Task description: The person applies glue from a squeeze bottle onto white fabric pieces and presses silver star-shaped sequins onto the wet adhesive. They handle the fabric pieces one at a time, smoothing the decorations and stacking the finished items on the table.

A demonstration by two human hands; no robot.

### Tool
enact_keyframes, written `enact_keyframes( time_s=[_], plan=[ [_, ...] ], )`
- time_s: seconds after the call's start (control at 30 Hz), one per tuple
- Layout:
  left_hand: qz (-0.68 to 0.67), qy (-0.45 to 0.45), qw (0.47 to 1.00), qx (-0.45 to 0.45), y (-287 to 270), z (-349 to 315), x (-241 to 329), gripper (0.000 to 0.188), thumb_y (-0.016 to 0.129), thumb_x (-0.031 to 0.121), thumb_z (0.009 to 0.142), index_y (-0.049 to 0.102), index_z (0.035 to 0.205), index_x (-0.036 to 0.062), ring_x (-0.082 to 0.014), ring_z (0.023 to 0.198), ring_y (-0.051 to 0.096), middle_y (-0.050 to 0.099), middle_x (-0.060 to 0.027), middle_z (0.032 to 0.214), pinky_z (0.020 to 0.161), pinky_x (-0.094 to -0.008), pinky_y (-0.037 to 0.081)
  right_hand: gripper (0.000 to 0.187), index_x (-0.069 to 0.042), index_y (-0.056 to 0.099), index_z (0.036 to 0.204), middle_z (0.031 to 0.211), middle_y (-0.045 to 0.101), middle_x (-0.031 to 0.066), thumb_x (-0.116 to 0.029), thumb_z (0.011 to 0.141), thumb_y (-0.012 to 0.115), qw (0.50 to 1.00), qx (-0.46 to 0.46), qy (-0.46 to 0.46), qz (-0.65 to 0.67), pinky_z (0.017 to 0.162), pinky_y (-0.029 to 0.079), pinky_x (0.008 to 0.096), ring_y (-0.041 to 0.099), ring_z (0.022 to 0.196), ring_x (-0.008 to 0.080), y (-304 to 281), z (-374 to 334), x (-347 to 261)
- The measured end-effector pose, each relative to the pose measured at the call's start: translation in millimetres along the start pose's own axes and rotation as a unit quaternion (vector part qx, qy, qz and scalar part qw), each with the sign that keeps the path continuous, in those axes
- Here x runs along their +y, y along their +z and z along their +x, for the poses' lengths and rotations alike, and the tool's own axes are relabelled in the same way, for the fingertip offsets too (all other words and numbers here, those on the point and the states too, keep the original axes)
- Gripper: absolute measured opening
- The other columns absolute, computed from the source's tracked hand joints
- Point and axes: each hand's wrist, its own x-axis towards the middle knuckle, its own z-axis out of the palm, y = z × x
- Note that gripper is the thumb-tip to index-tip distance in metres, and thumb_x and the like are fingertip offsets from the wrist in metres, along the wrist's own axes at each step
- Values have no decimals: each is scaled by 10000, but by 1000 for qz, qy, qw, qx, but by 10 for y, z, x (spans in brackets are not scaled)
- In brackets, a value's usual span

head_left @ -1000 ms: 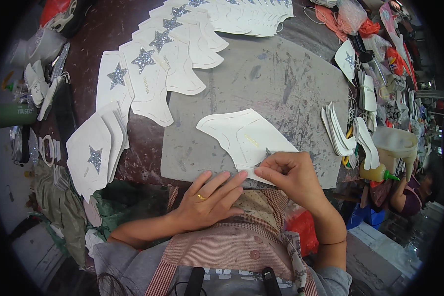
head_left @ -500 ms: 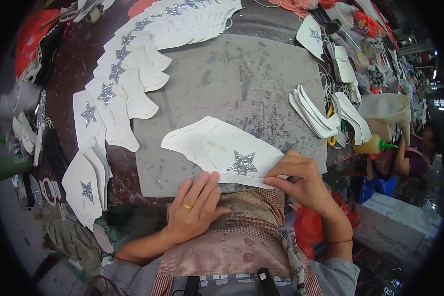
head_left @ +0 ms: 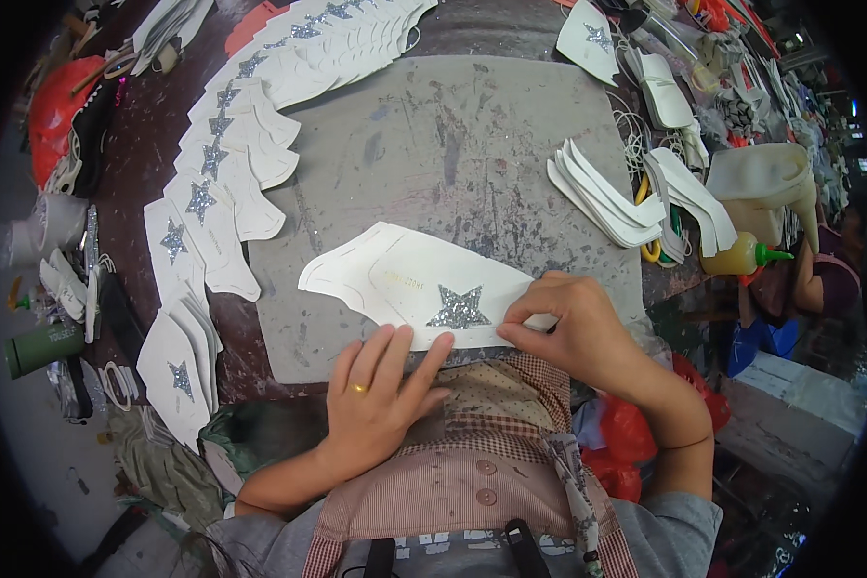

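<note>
A white shoe upper piece [head_left: 410,275] with a silver glitter star lies flat near the front of the grey board [head_left: 395,144]. Along its near edge runs a narrow white band; whether this is a folded edge or a separate strip I cannot tell. My left hand [head_left: 371,400], a ring on one finger, is open with fingers spread, its fingertips on that near edge left of the star. At the right end, my right hand [head_left: 578,328] pinches the edge between thumb and fingers, covering that corner of the piece.
Overlapping white star pieces [head_left: 217,226] curve along the board's left and far sides. To the right lie curved white strips [head_left: 602,202], yellow-handled scissors [head_left: 653,246], a yellow bottle with green tip [head_left: 737,258] and a cloudy plastic jug [head_left: 756,183]. A green cylinder [head_left: 43,349] sits far left.
My right hand has slid a little left along the near edge. My left hand's fingers have spread wider along that edge. The whole view has shifted slightly.
</note>
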Motion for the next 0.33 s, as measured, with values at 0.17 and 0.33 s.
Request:
enact_keyframes(
  time_s=[0.17,0.33],
  plan=[
    [-108,100,988,53,17,265,226,588,691,411,862,610,1330,64,-264,1296,518,566,-140,1378,1105,-440,378,182,-80,716,905,832,704,105,-206,782,761,991,-33,-1,-132,656,514,448,667,802,321,-39,42,-128],
    [-41,140,989,24,277,170,292,604,664,377,899,549,1388,42,-278,1333,508,565,-148,1413,1139,-424,361,387,-107,642,1138,972,704,175,-238,797,770,1000,24,14,5,715,534,487,697,859,306,-203,-193,8]
  ],
)
